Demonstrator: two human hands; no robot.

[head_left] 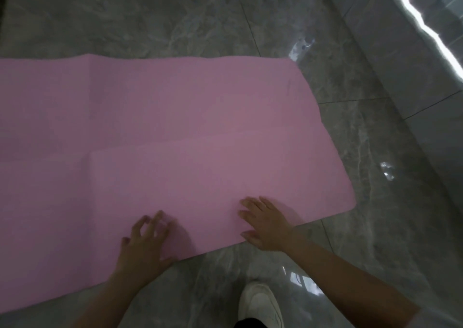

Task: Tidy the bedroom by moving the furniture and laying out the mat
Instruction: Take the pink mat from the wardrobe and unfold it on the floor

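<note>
A pink mat [162, 132] lies spread flat on the grey marble floor [363, 202], running off the left edge of the view, with fold creases across it. My left hand [144, 242] hovers or rests on the mat near its front edge, fingers spread and slightly bent. My right hand [265, 225] lies flat on the mat close to its front right corner, fingers straight and pressing down. Neither hand holds anything.
A grey tiled wall or ledge [390, 59] runs along the right side with a bright light strip [426, 24] above it. My white shoe [260, 305] stands on the floor just in front of the mat's edge.
</note>
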